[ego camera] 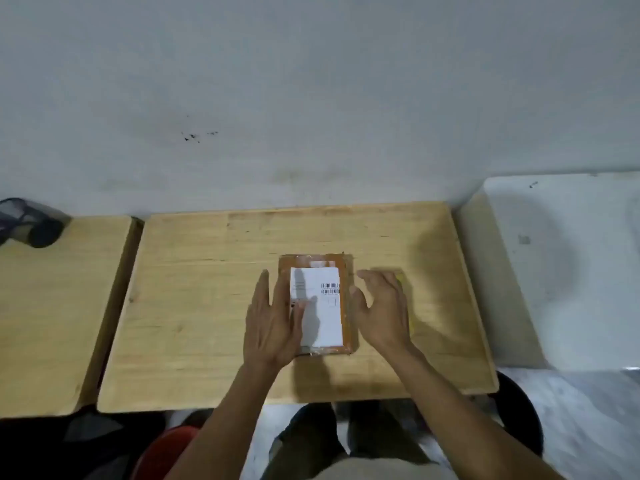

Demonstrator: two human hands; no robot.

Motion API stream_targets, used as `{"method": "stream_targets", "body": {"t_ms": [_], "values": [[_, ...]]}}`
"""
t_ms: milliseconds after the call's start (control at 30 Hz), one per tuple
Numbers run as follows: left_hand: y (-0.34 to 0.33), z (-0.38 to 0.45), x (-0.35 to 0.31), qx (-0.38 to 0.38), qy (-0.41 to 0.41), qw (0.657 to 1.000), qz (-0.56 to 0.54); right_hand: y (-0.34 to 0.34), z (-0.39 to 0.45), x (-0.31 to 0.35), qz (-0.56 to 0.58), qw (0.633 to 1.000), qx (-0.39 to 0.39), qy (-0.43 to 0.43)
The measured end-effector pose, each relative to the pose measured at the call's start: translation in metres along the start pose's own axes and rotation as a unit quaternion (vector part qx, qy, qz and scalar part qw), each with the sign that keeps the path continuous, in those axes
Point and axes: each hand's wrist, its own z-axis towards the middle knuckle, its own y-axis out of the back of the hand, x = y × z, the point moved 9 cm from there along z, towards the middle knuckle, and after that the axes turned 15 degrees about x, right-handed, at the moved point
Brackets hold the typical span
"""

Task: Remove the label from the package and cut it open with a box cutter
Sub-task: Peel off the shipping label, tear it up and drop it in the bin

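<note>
A brown taped package [317, 262] lies flat in the middle of the wooden table [207, 306]. A white shipping label [322, 317] with barcodes covers most of its top. My left hand [272, 323] rests flat against the package's left side, fingers straight, thumb on the label's edge. My right hand [382, 310] hovers just right of the package with fingers spread, holding nothing. A yellow object [403, 280], partly hidden behind my right hand, lies on the table; I cannot tell what it is.
A second wooden table [52, 306] stands to the left with a dark object [31, 220] at its back. A white surface [561, 265] adjoins on the right. A wall runs behind the tables. Below the front edge are my legs and a red stool [162, 452].
</note>
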Motion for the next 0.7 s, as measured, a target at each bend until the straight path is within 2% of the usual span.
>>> {"method": "stream_targets", "body": {"t_ms": [67, 333, 533, 700], "values": [[-0.012, 0.008, 0.012, 0.021, 0.017, 0.999, -0.035, -0.010, 0.004, -0.001, -0.002, 1.000, 0.001, -0.031], [-0.049, 0.030, 0.026, 0.042, -0.034, 0.998, -0.013, -0.040, 0.034, -0.006, -0.039, 0.996, 0.015, -0.075], [-0.057, 0.028, 0.024, 0.023, -0.067, 0.997, -0.017, -0.053, 0.047, -0.015, -0.026, 0.994, 0.029, -0.105], [-0.061, 0.031, 0.028, 0.032, -0.044, 0.998, -0.015, -0.055, 0.054, -0.019, -0.016, 0.994, 0.026, -0.109]]}}
